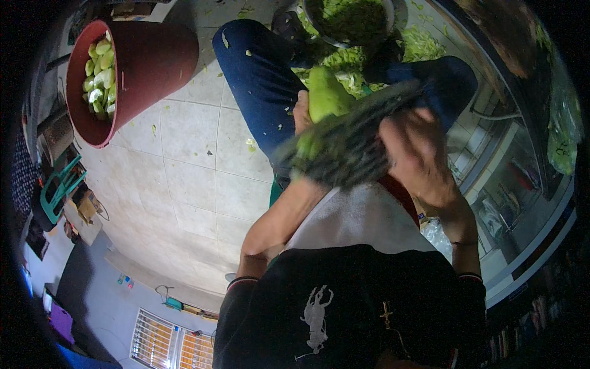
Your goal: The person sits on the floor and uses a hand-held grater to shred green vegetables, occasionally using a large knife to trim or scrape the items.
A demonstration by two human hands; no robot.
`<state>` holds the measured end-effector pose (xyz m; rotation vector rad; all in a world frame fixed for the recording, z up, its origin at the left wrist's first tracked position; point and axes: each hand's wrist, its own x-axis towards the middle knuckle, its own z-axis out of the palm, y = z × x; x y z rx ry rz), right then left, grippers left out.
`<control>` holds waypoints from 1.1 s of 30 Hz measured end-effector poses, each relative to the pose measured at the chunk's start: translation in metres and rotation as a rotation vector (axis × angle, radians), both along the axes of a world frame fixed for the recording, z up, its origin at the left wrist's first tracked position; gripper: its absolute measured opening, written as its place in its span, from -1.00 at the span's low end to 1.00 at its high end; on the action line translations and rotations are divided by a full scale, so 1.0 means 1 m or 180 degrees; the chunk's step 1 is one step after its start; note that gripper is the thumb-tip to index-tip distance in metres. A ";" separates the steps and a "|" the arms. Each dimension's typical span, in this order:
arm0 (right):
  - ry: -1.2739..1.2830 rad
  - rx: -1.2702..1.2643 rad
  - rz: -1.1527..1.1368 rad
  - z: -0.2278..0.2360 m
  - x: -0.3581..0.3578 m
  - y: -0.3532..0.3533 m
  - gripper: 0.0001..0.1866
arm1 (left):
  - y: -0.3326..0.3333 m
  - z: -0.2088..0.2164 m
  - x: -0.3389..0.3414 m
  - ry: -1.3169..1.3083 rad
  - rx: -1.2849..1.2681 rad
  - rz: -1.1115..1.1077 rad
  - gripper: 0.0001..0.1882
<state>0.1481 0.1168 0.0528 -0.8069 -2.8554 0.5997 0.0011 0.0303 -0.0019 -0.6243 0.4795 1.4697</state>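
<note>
A peeled pale-green fruit, which looks like a green papaya (327, 93), is upright in my left hand (302, 112) over my lap. A thumb or finger shows along its left side; the rest of that hand is hidden. Across the fruit's near part lies a broad, dark cleaver-like blade (353, 138), smeared by motion. My right hand (416, 147), also blurred, is closed around its right end. Whether the blade touches the fruit, I cannot tell. Green shreds (345, 59) lie in a heap just beyond the fruit, between my legs.
A round metal basin (391, 18) of green shreds stands at the far side. To the left, a tilted-looking red bucket (150, 64) holds several peeled fruits (98, 80). Scraps dot the tiled floor (190, 138). A pale cloth (362, 221) covers my lap.
</note>
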 end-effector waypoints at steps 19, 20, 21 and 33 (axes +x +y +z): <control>0.0205 -0.0226 0.0354 0.034 -0.005 -0.007 -0.83 | -0.010 -0.033 0.008 -0.0341 0.0995 0.0222 -0.34; 0.0199 -0.0206 0.0368 0.034 -0.005 -0.007 -0.83 | -0.010 -0.031 0.008 -0.0382 0.0992 0.0288 -0.34; 0.0194 -0.0179 0.0379 0.033 -0.005 -0.008 -0.83 | -0.011 -0.033 0.008 -0.0298 0.0969 0.0238 -0.35; 0.0104 -0.0408 0.0000 0.023 0.003 -0.002 -0.77 | -0.010 -0.011 0.004 0.1019 -0.0009 -0.0413 -0.38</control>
